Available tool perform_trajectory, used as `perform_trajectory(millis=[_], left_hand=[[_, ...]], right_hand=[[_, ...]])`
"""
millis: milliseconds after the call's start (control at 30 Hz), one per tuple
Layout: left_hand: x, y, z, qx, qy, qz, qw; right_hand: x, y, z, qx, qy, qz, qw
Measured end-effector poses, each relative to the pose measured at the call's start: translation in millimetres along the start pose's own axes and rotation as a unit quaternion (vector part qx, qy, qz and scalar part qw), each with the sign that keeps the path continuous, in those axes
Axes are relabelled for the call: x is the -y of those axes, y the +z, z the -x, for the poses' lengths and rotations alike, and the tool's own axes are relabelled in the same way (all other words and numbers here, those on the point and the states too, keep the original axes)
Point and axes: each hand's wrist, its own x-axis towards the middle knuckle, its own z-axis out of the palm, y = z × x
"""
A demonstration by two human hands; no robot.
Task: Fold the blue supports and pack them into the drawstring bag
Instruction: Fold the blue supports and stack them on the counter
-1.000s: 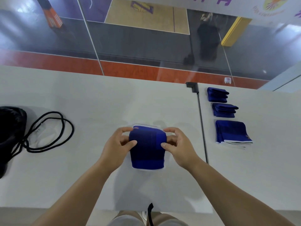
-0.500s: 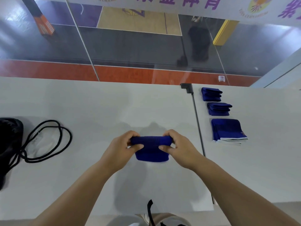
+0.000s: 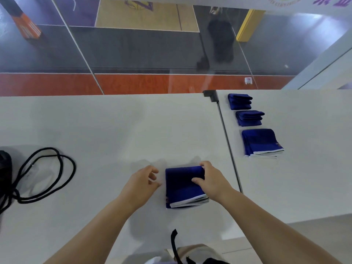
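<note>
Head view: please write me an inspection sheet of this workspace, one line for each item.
Surface: two white tables side by side, a dark seam between them.
Job's things: folded blue support in front of the person; three more supports in a row on the right table; black drawstring bag at the left edge, mostly out of frame.
Clutter: nothing seen.
Hands: right hand holds the folded support, thumb on top; left hand beside it, loosely curled, holding nothing.
Cables: the bag's black cord lies looped on the table.
Surroundings: sports court floor beyond the tables.
</note>
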Motion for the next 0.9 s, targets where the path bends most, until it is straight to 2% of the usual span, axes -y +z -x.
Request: perform_trajectory(millis=[333,500,733,900], left_hand=[[-17,11,-12,0.050,0.050,0.011,0.997],[-30,30,-19,0.065,0.085,-0.031,0.994],[-53,64,-30,0.025,0.039,-0.041,0.998],[-76,85,-39,-0.020,0.020,-0.034,0.999]], right_hand=[[-7,-12,21,-0.014,-0.033,-0.041,0.999],[-22,-22,28,-0.025,-0.044,-0.026,0.998],[-68,-70,20,-0.063,-0.047,0.015,0.997],[-109,-129,-3,-0.139,-0.046,0.041,0.988]])
